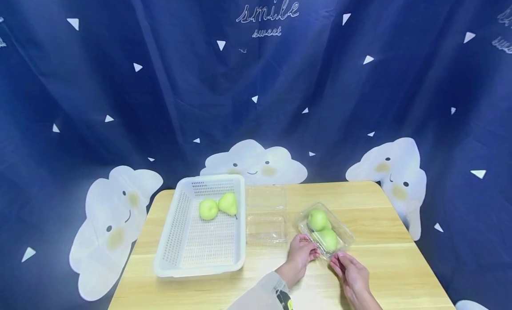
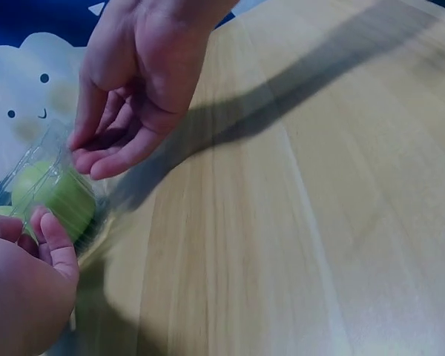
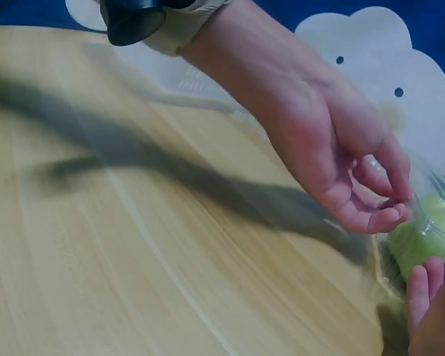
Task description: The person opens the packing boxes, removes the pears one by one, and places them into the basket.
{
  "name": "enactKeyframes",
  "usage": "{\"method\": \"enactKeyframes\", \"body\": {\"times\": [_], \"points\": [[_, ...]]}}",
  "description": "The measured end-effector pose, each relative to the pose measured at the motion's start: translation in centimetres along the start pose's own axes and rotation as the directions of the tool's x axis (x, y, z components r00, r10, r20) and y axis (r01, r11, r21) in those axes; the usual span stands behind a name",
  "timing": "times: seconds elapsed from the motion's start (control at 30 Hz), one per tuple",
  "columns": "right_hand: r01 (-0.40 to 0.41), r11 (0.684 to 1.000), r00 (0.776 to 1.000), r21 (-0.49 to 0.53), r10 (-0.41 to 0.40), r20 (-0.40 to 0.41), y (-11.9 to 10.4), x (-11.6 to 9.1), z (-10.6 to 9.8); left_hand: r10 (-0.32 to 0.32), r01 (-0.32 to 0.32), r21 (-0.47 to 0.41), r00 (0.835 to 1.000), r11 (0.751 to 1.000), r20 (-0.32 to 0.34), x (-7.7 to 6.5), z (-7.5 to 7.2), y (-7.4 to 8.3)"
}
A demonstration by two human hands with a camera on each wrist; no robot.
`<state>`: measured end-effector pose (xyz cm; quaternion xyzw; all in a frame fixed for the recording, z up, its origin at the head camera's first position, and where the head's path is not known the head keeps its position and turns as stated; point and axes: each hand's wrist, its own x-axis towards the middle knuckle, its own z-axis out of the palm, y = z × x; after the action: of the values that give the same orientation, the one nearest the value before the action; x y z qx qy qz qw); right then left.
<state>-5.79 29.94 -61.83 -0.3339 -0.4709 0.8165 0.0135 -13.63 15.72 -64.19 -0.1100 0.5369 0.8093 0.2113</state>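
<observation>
Behind the pale wooden desk (image 1: 400, 274) hangs a dark blue curtain (image 1: 256, 78) printed with smiling clouds. Well to the right of the white basket (image 1: 208, 247) lies a clear box (image 1: 342, 227), with two round green fruits (image 1: 329, 239) inside. The left hand (image 1: 301, 255) and right hand (image 1: 352, 274) both pinch its near edge, thumbs against fingertips, at separate spots. To work this edge well, I would keep both pinches level and press evenly, since thin plastic will probably flex or slide. Fingers and glare hide whether the edge is fastened. Just right of the basket, a second clear box (image 1: 266, 221) lies open, close beyond the left hand and easy to knock. Inside the basket sit a green apple (image 1: 208, 209) and a pear (image 1: 227, 204).
</observation>
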Motion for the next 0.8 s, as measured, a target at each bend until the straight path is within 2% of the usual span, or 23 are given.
{"method": "enactKeyframes", "body": {"times": [0.3,0.57,0.8], "points": [[0.032,0.995,0.999,-0.096,-0.033,-0.004,-0.4,0.5,0.5,-0.03,0.03,0.011,0.999,0.999,0.04,-0.2,-0.3,0.6],[0.053,0.992,0.994,-0.118,-0.064,-0.092,-1.3,0.0,0.3,-0.012,0.01,0.037,0.999,0.999,0.049,-0.4,-0.2,0.8],[-0.008,0.991,1.0,-0.132,0.005,-0.023,-2.4,-0.2,0.4,-0.015,0.013,0.061,0.999,0.998,0.041,-0.1,-0.4,0.7]]}}
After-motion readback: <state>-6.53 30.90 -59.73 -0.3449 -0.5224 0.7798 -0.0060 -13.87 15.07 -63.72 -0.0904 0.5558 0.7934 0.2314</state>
